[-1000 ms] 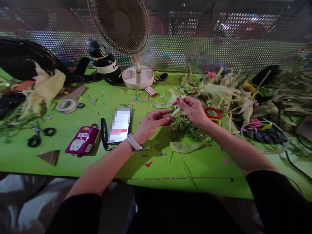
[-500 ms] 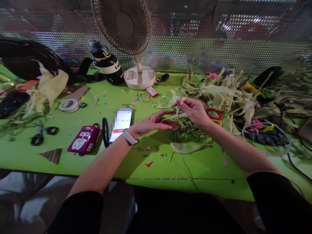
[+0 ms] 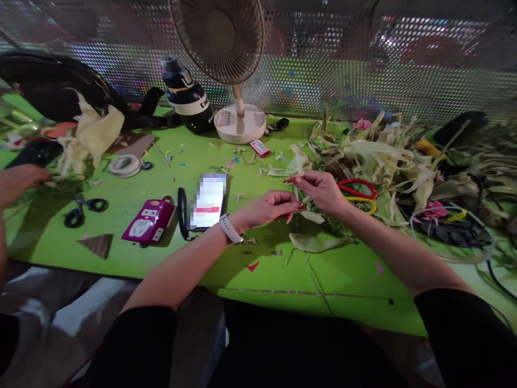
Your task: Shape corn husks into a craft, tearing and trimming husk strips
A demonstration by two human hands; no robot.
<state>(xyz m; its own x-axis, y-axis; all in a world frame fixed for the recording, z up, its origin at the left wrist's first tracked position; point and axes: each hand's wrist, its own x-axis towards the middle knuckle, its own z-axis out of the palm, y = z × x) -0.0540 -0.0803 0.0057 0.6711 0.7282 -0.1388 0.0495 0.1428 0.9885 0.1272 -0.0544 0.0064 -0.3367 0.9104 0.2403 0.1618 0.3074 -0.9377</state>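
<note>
My left hand (image 3: 277, 207), with a pale watch band (image 3: 231, 229) on its wrist, is closed with fingertips pinched on a thin strip of leafy husk. Close beside it, my right hand (image 3: 321, 191) pinches the upper part of the same pale green husk material. Under and behind both hands lie loose husk strips and green threads. One pale husk piece (image 3: 313, 243) rests on the green table just below. Red-handled scissors (image 3: 358, 188) and a yellow loop (image 3: 361, 205) sit right of my right hand.
A large heap of dry husks (image 3: 375, 156) fills the back right. A fan (image 3: 240, 124), black bottle (image 3: 189, 102), phone (image 3: 209, 202), purple pouch (image 3: 149, 222) and black scissors (image 3: 84, 209) stand or lie leftward. Another person's hand (image 3: 24, 180) is at the far left.
My left hand has moved right and closed its fingers on the husk strip. Another person's hand has come in at the left. The view has shifted slightly left.
</note>
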